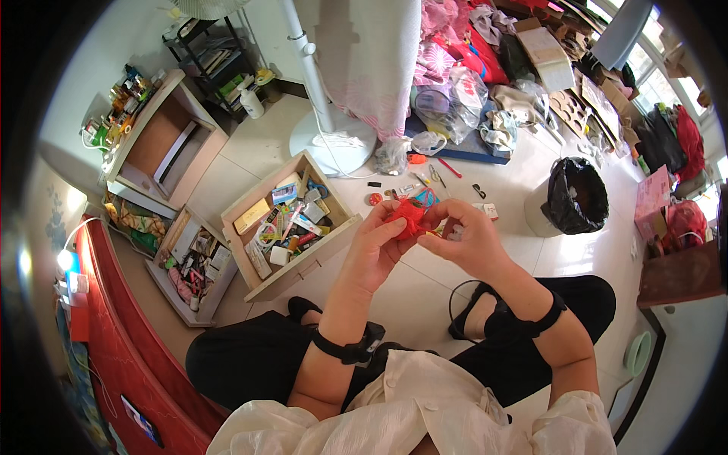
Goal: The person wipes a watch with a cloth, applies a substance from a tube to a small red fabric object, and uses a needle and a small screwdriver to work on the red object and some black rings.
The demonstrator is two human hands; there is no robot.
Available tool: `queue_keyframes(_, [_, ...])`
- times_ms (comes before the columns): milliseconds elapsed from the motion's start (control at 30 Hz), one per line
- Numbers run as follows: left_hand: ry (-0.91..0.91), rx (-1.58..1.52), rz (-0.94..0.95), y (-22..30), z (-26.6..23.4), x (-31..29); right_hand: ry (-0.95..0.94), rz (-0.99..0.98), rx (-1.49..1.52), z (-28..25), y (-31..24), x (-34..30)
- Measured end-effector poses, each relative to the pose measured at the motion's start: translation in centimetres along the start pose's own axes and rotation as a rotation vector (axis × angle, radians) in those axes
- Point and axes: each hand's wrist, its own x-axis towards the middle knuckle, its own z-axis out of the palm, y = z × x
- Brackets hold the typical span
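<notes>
In front of me, above the tiled floor, my left hand [381,241] is closed around a crumpled bright red bundle [410,218] that looks like thin mesh or plastic. My right hand [472,241] meets it from the other side, thumb and forefinger pinched together at the bundle's edge. Something small and whitish [456,232] shows by the curled fingers of that hand; what it is I cannot make out. Just left of my hands a pulled-out wooden drawer [301,268] rests on the floor, filled with small boxes, tubes and scissors.
Scattered beyond my hands are small items, including a pink stick [450,167] and a red round piece [375,199]. A black-lined bin [544,214] stands right. A second drawer [206,305] lies left, near a wooden cabinet [199,168]. A white fan base [334,152] stands behind.
</notes>
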Motion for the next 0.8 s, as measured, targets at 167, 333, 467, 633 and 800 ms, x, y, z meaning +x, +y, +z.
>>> queue_keyframes(167, [-0.058,-0.053,-0.051,0.0,0.9,-0.1,0.113,-0.094,-0.136,0.0,0.8,-0.1])
queue_keyframes(333, [-0.027,0.148,0.025,-0.3,0.9,-0.4,0.152,-0.19,-0.25,0.1,0.0,-0.5])
queue_keyframes(467, [0.046,0.172,0.083,-0.9,0.5,0.0,0.145,-0.255,-0.25,0.2,-0.1,-0.6])
queue_keyframes(633, [0.152,-0.073,0.033,-0.3,-0.2,0.3,0.143,-0.312,-0.327,0.5,-0.4,-0.9])
queue_keyframes(800, [0.046,-0.194,0.048,-0.1,-1.8,0.8,0.057,-0.529,-0.43,0.8,-0.6,-1.1])
